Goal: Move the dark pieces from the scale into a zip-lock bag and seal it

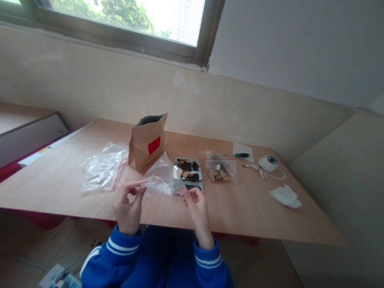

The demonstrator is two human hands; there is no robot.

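Observation:
Between my two hands a clear plastic bag [161,179] is stretched above the front part of the table. My left hand [130,205] pinches its left side, and my right hand [196,208] pinches its right side. Just behind the bag lies a small digital scale [198,184], partly covered by it, with several dark and pale dried slices [187,169] on its plate. A brown kraft paper pouch [145,147] with a red label stands upright with its top open, behind and left of the bag.
Several clear plastic bags [105,166] lie at left. Right of the scale is a zip bag of brown pieces [221,169]. Farther right are a green-and-black screwdriver [242,155], a white dome camera [267,163] with cable and a crumpled white tissue [286,196]. A power strip [60,280] sits on the floor.

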